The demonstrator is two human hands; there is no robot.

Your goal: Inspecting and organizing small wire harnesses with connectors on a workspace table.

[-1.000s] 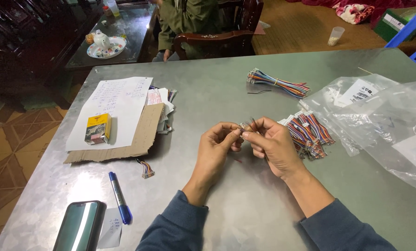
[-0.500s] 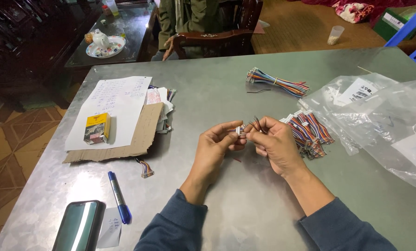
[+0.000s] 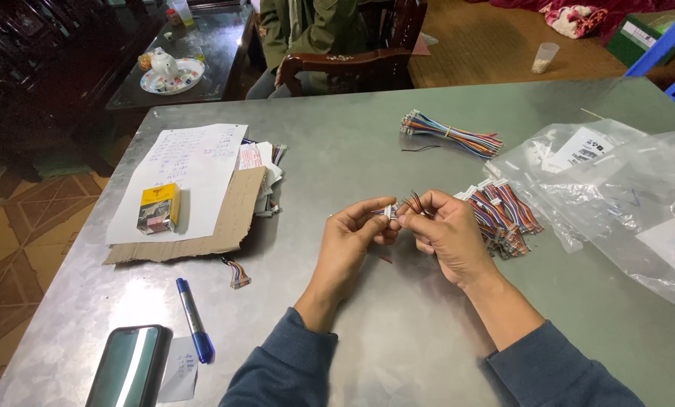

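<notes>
hands barely shifted, two hands (image 3: pixel 398 226) pinching one connector (image 3: pixel 389 212)

Grey metal table (image 3: pixel 352 136); dark wooden chair (image 3: pixel 352 68) behind; patterned floor (image 3: pixel 21 226) (perhaps tiled)

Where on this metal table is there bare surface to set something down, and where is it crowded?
Bare metal lies between the sheet of paper and the bundle of coloured wires, and along the near edge between the blue marker and the person's forearms. Crowded: the right side, where the pile of wire connectors meets the clear plastic bags, beside the right hand.
</notes>
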